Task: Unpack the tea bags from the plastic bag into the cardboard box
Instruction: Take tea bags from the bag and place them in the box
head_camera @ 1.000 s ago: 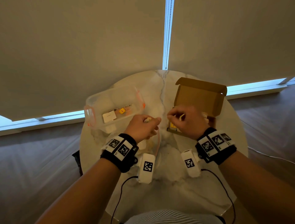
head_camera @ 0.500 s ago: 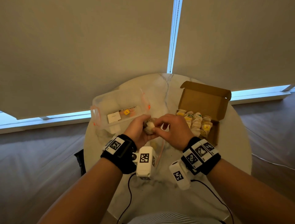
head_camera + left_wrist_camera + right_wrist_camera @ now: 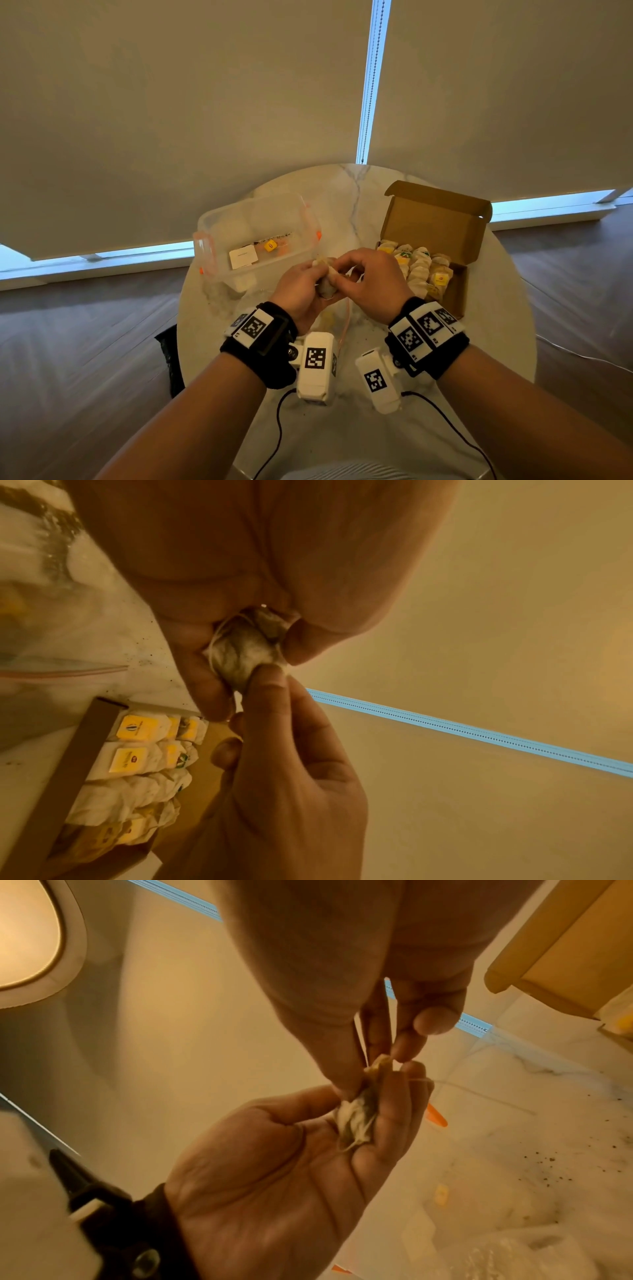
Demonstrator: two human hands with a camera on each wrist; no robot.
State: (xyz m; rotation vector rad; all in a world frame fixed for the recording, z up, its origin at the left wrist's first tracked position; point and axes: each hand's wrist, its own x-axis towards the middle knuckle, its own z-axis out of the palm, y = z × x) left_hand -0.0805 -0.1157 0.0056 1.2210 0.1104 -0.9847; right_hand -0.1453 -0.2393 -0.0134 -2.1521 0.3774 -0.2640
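Note:
A crumpled white tea bag [image 3: 326, 285] is held over the middle of the marble table, between both hands. My left hand [image 3: 317, 278] cups it in curled fingers, palm up in the right wrist view, where the tea bag [image 3: 356, 1118] trails a string. My right hand [image 3: 342, 274] pinches its top edge with thumb and fingertips. In the left wrist view the tea bag [image 3: 243, 653] sits between both thumbs. The cardboard box [image 3: 442, 219] stands open at the right with several tea bags [image 3: 419, 269] lined up inside. The clear plastic bag [image 3: 344, 325] lies flat under my hands.
A clear plastic container [image 3: 219, 219] with orange latches stands at the left and holds a few small packets. Tea crumbs [image 3: 548, 1172] are scattered on the round table [image 3: 496, 342]. Window blinds hang close behind the table's far edge.
My right hand has left the cardboard box and come left to meet my left hand. Both now hold the same tea bag, and the box's contents are uncovered.

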